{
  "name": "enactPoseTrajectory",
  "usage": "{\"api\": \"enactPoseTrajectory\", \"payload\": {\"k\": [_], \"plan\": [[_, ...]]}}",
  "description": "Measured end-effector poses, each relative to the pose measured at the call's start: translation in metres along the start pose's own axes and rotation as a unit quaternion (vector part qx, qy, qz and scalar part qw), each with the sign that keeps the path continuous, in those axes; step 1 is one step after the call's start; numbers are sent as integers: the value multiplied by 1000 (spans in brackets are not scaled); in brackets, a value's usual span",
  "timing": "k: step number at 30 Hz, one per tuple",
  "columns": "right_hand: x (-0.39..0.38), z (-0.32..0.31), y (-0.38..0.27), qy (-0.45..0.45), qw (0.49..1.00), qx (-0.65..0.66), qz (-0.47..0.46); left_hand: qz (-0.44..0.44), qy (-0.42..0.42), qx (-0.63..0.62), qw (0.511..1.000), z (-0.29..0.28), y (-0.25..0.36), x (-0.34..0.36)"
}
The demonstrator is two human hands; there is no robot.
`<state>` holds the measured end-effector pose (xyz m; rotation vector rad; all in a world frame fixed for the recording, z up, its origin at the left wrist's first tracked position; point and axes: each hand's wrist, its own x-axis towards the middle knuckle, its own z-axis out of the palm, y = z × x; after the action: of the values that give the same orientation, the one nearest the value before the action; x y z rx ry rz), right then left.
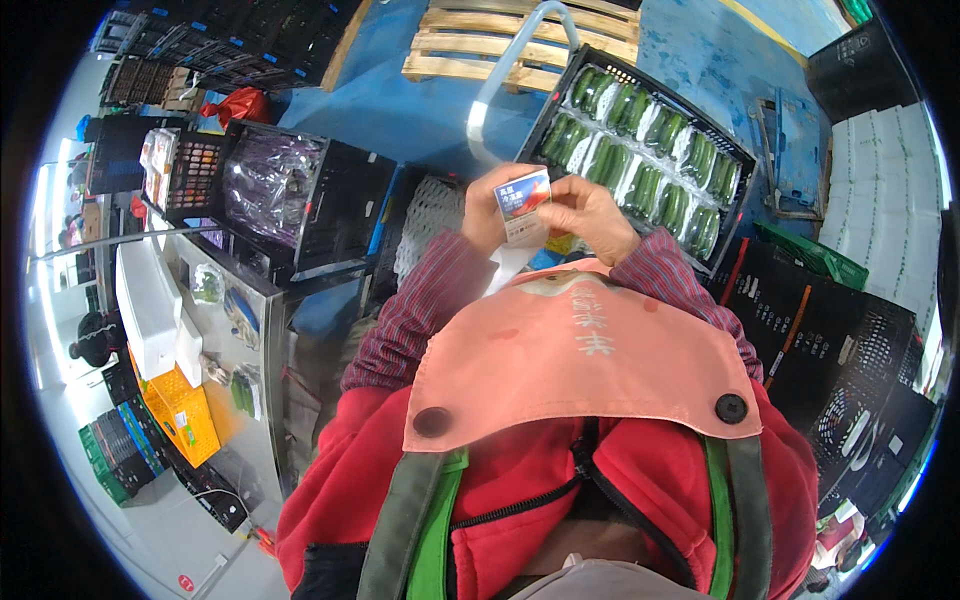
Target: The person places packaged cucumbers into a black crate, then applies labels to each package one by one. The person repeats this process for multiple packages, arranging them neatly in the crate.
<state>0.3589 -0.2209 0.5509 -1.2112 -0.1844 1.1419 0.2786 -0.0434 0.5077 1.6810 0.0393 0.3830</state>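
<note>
In front of my chest, both hands hold a small printed label [525, 193] with a blue and red picture on its upper part and a pale lower part. My left hand [483, 212] is closed around its left side. The fingers of my right hand [592, 218] are closed at its right edge, with the thumb lying over it. Whether it is one label or a small stack, I cannot tell. Just beyond my right hand stands a black crate [738, 152] of cucumbers [612, 160] packed in clear film. White foam netting [428, 222] lies left of my left hand.
A crate of bagged purple vegetables [268, 185] stands at the left, above a metal table [262, 335] with a white foam box [145, 310]. Black crates [800, 330] are stacked at the right. A wooden pallet [440, 50] and a curved pale tube [490, 100] lie ahead.
</note>
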Motion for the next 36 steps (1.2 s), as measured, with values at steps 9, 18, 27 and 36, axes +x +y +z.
{"api": "enactPoseTrajectory", "payload": {"k": [9,18,27,36], "plan": [[36,-86,-14,102,987,0,-126,-193,-9,-233,953,62,-36,63],[60,-140,-24,130,984,36,-115,-87,-22,73,993,91,-67,121],[103,-164,-9,187,977,65,-79,-200,-79,70,974,90,-110,157],[156,-144,15,208,952,201,-102,-117,-135,61,982,48,-145,183]]}}
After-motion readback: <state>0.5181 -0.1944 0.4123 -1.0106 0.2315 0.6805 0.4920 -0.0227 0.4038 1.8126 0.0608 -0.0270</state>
